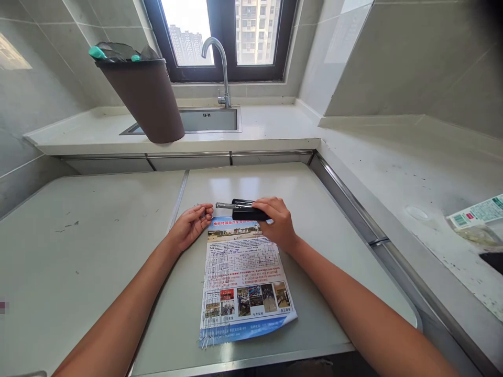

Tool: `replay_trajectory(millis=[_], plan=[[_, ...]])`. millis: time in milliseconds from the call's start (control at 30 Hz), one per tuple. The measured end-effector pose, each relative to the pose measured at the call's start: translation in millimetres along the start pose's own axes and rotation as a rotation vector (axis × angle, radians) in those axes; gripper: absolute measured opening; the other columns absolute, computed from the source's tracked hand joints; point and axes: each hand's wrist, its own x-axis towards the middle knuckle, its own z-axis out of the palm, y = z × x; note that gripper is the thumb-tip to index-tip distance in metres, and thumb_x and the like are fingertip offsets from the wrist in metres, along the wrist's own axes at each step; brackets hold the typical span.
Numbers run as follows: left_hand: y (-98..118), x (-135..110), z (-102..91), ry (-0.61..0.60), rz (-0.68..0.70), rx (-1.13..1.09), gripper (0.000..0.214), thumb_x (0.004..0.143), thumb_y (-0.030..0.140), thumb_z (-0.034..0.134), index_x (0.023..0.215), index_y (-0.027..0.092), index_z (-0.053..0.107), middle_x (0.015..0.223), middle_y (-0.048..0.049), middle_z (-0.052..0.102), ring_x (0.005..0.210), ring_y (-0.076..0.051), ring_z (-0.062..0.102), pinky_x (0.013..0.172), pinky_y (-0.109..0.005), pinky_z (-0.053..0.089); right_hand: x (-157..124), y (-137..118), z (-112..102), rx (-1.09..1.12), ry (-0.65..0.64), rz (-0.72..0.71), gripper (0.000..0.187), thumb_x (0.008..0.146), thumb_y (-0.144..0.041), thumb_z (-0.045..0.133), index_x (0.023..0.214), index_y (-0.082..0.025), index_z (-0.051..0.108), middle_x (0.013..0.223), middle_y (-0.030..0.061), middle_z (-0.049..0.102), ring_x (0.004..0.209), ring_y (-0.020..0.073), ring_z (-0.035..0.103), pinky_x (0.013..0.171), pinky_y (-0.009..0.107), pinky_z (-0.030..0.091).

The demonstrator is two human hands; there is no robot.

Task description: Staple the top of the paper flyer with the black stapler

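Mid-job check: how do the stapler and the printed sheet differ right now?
Look: the stapler is black with a metal part sticking out, while the printed sheet is white and blue with red print and photos.
Pose: the stapler is gripped in the right hand; the printed sheet lies on the table, its lower right corner curling.
Size: the printed sheet covers more of the view than the stapler.
Shared: both are near the view's middle.

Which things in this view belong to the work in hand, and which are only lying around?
Seemingly in the job:
black stapler, in the right hand, near the left hand
printed sheet, lying on the table

Just lying around:
brown bin, by the sink
green-white package, on the right counter
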Motion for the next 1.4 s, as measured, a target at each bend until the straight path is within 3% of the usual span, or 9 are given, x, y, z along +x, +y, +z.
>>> replay_trajectory(millis=[133, 333, 467, 600, 700, 867, 1033, 1267, 1400], plan=[[0, 2, -1.0, 0.059, 0.029, -0.027, 0.027, 0.087, 0.0, 0.059, 0.109, 0.005, 0.075, 0.095, -0.0107, 0.07, 0.075, -0.011, 0.067, 0.066, -0.02, 0.062, 2, 11, -5, 0.289, -0.174, 0.234, 0.019, 0.087, -0.029, 0.077, 0.104, -0.022, 0.071, 0.098, 0.0046, 0.073, 0.085, 0.0217, 0.067, 0.074, 0.035, 0.052], [-11, 5, -1.1, 0.051, 0.251, 0.211, 0.022, 0.093, 0.016, 0.069, 0.115, 0.013, 0.071, 0.111, -0.0115, 0.071, 0.083, -0.013, 0.068, 0.075, -0.025, 0.061, 5, 14, -7, 0.468, -0.455, 0.258, 0.025, 0.086, -0.04, 0.078, 0.1, -0.02, 0.072, 0.094, 0.0039, 0.071, 0.082, 0.0199, 0.064, 0.074, 0.032, 0.048], [-18, 4, -1.5, -0.025, 0.467, 0.625, 0.03, 0.103, 0.037, 0.061, 0.127, 0.019, 0.065, 0.108, -0.0086, 0.072, 0.079, -0.015, 0.068, 0.074, -0.032, 0.058, 3, 17, -3, 0.428, -0.527, 0.219, 0.026, 0.086, -0.04, 0.076, 0.101, -0.02, 0.071, 0.094, 0.0042, 0.072, 0.081, 0.0197, 0.063, 0.076, 0.033, 0.046], [-23, -6, 7.2, -0.033, 0.654, 1.181, 0.034, 0.11, 0.032, 0.042, 0.14, 0.025, 0.058, 0.103, -0.0038, 0.074, 0.077, -0.014, 0.064, 0.084, -0.035, 0.052, 1, 19, 0, 0.295, -0.544, 0.118, 0.024, 0.082, -0.032, 0.075, 0.102, -0.021, 0.069, 0.096, 0.0049, 0.074, 0.09, 0.024, 0.064, 0.088, 0.04, 0.043], [-25, -13, 14.8, 0.001, 0.726, 1.368, 0.032, 0.111, 0.028, 0.041, 0.142, 0.024, 0.05, 0.107, -0.003, 0.078, 0.083, -0.016, 0.066, 0.087, -0.036, 0.05, 3, 14, 0, 0.214, -0.53, 0.058, 0.024, 0.085, -0.033, 0.073, 0.105, -0.021, 0.069, 0.099, 0.0073, 0.075, 0.098, 0.0276, 0.063, 0.09, 0.043, 0.043], [-23, -17, 20.2, -0.059, 0.986, 1.538, 0.011, 0.108, 0.023, 0.053, 0.116, 0.022, 0.06, 0.107, -0.0031, 0.081, 0.089, -0.018, 0.072, 0.098, -0.041, 0.044, 6, -7, -3, 0.019, -0.41, -0.126, 0.04, 0.101, -0.038, 0.063, 0.138, -0.023, 0.059, 0.142, 0.0135, 0.065, 0.124, 0.0299, 0.059, 0.106, 0.05, 0.039], [-21, -19, 23.1, -0.142, 1.19, 1.576, 0.008, 0.105, 0.023, 0.061, 0.11, 0.022, 0.067, 0.091, -0.0014, 0.08, 0.077, -0.016, 0.072, 0.091, -0.04, 0.044, 5, -25, 3, -0.135, -0.462, -0.419, 0.041, 0.106, -0.029, 0.057, 0.147, -0.027, 0.055, 0.157, 0.0089, 0.057, 0.138, 0.0269, 0.053, 0.116, 0.05, 0.032], [-22, -21, 25.8, -0.188, 1.3, 1.451, 0.013, 0.101, 0.017, 0.067, 0.113, 0.022, 0.067, 0.089, 0.0001, 0.08, 0.069, -0.013, 0.07, 0.084, -0.037, 0.047, 6, -29, 6, -0.159, -0.421, -0.405, 0.036, 0.106, -0.02, 0.054, 0.142, -0.022, 0.058, 0.144, 0.0077, 0.068, 0.128, 0.0231, 0.059, 0.111, 0.045, 0.035], [-23, -20, 23.1, -0.155, 1.239, 1.447, 0.004, 0.102, 0.025, 0.066, 0.105, 0.023, 0.07, 0.087, -0.0002, 0.081, 0.068, -0.014, 0.071, 0.084, -0.038, 0.048, 7, -30, 4, -0.118, -0.465, -0.362, 0.034, 0.107, -0.022, 0.052, 0.14, -0.025, 0.06, 0.144, 0.0068, 0.068, 0.128, 0.0241, 0.059, 0.11, 0.046, 0.036]])
